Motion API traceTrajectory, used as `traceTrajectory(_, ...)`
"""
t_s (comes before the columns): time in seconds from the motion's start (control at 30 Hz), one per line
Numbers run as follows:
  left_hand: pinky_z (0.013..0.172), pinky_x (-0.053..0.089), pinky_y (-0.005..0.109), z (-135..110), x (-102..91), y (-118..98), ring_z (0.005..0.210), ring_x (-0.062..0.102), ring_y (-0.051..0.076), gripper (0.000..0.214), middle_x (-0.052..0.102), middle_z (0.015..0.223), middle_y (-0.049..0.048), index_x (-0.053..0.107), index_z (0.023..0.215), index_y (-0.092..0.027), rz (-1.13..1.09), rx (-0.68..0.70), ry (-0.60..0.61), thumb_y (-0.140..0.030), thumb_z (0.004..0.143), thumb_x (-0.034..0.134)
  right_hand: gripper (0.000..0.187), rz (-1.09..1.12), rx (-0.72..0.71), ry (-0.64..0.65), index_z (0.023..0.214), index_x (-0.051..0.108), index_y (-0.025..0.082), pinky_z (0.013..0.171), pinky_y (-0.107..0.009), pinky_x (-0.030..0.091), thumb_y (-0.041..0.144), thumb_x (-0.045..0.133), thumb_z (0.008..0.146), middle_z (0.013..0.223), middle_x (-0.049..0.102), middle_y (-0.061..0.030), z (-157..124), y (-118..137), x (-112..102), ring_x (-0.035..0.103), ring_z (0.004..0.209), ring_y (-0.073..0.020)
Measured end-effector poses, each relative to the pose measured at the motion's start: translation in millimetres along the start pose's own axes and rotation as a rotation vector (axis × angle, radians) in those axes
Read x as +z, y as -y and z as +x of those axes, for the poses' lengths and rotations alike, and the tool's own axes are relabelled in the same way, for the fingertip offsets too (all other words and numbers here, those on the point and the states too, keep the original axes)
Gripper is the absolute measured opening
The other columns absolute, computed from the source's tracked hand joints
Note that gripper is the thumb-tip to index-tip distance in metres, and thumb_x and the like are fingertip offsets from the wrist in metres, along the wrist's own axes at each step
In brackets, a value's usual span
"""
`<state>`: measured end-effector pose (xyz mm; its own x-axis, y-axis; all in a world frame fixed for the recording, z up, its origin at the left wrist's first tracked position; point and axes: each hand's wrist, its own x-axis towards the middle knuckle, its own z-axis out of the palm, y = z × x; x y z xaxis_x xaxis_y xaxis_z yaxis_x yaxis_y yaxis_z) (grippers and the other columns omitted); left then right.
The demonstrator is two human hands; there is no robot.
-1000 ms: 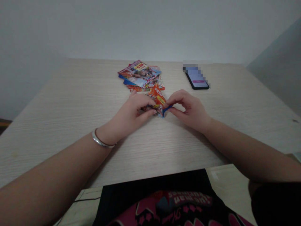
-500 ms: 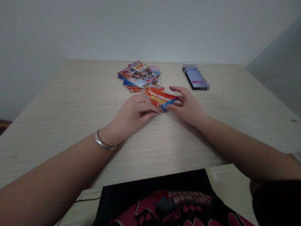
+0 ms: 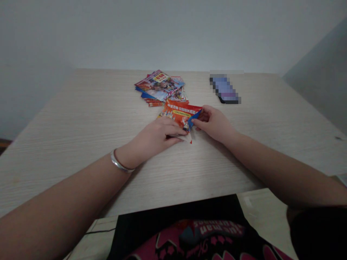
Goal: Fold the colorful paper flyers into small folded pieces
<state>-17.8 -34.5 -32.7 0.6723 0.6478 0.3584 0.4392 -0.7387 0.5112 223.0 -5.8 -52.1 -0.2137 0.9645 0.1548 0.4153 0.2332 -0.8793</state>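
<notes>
A partly folded orange flyer (image 3: 179,112) with a blue corner lies on the pale wooden table (image 3: 81,119) between my hands. My left hand (image 3: 157,136), with a silver bangle at the wrist, presses its fingertips down on the flyer's near left edge. My right hand (image 3: 213,122) pinches the blue folded corner at the flyer's right side between thumb and fingers. Behind the flyer sits a loose stack of colourful flyers (image 3: 160,87).
A phone (image 3: 225,90) with a lit screen lies at the back right of the table. The wall runs along the table's far edge. My dark printed shirt fills the bottom of the view, over the table's near edge.
The folded flyer has been opened out wider and flatter. My right hand shifted to grip its blue corner, and my left hand slid slightly nearer while holding the edge down.
</notes>
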Motion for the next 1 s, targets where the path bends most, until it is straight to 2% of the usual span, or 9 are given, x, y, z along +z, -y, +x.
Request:
traceTrajectory(0.07,0.096,0.056,0.04,1,-0.3,-4,0.101,0.069,0.023,0.015,0.075,0.105,0.0043,0.071,0.103,-0.022,-0.002,-0.079,0.011,-0.025,0.089,0.072,0.019,-0.051,0.007,-0.017,0.078,0.058,0.024,0.057,-0.032,0.053,0.029,0.076,0.078,0.072,0.07,0.0008,-1,3,-1,0.065,0.064,-0.017)
traceTrajectory(0.13,0.095,0.056,0.043,1,0.3,-6,0.103,0.066,0.025,0.026,0.07,0.109,0.0066,0.064,0.106,-0.021,-0.007,-0.124,-0.053,-0.026,0.084,0.077,0.02,-0.081,0.013,-0.019,0.075,0.057,0.024,0.058,-0.032,0.051,0.031,0.076,0.079,0.07,0.07,0.0006,-2,7,-2,0.065,0.065,-0.0175)
traceTrajectory(0.33,0.114,0.048,0.052,1,6.6,-3,0.129,0.054,0.03,0.039,0.053,0.13,0.0118,0.056,0.111,-0.022,0.035,0.001,-0.19,-0.021,0.081,0.08,0.018,-0.074,-0.007,0.017,0.072,0.059,0.023,0.061,-0.033,0.051,0.03,0.074,0.078,0.071,0.071,-0.0001,-7,18,-1,0.065,0.065,-0.0171)
traceTrajectory(0.47,0.126,0.035,0.057,0,8.4,-2,0.147,0.041,0.034,0.066,0.043,0.149,0.016,0.047,0.133,-0.027,0.059,0.01,-0.314,-0.034,0.081,0.086,0.014,-0.061,-0.034,0.043,0.075,0.062,0.023,0.06,-0.032,0.052,0.029,0.074,0.077,0.073,0.073,0.0001,-11,23,2,0.067,0.065,-0.017)
traceTrajectory(0.57,0.13,0.029,0.059,0,7.3,-2,0.155,0.032,0.035,0.073,0.037,0.16,0.0156,0.043,0.138,-0.03,0.065,0.025,-0.303,-0.04,0.08,0.087,0.01,-0.096,-0.083,0.075,0.076,0.065,0.022,0.06,-0.031,0.054,0.028,0.073,0.078,0.074,0.074,0.0001,-15,27,3,0.067,0.064,-0.0162)
traceTrajectory(0.67,0.129,0.028,0.063,1,5.2,-3,0.155,0.035,0.037,0.059,0.042,0.16,0.0176,0.05,0.13,-0.026,0.117,0.084,-0.262,-0.035,0.083,0.084,0.005,-0.135,-0.153,0.1,0.08,0.066,0.022,0.065,-0.031,0.056,0.025,0.07,0.08,0.079,0.076,-0.0005,-17,29,3,0.069,0.066,-0.0159)
traceTrajectory(0.83,0.126,0.029,0.069,4,1.0,-6,0.149,0.043,0.038,0.015,0.048,0.157,0.0147,0.061,0.092,-0.021,0.333,0.194,-0.253,-0.027,0.09,0.075,0.002,-0.183,-0.277,0.145,0.083,0.068,0.021,0.073,-0.033,0.059,0.021,0.067,0.081,0.097,0.081,-0.0033,-17,31,2,0.072,0.076,-0.0166)
traceTrajectory(0.9,0.126,0.029,0.07,5,-0.8,-8,0.146,0.048,0.036,0.018,0.051,0.155,0.0136,0.061,0.081,-0.021,0.349,0.227,-0.291,-0.028,0.093,0.072,0.008,-0.176,-0.299,0.154,0.089,0.071,0.021,0.074,-0.033,0.06,0.022,0.067,0.082,0.096,0.081,-0.0031,-17,31,2,0.073,0.077,-0.0168)
traceTrajectory(1.0,0.125,0.03,0.072,7,-3.7,-12,0.141,0.053,0.034,0.023,0.055,0.152,0.0109,0.063,0.077,-0.023,0.343,0.209,-0.353,-0.034,0.095,0.072,0.009,-0.122,-0.323,0.132,0.09,0.071,0.021,0.074,-0.033,0.062,0.023,0.064,0.084,0.095,0.081,-0.0025,-18,32,1,0.073,0.077,-0.0165)
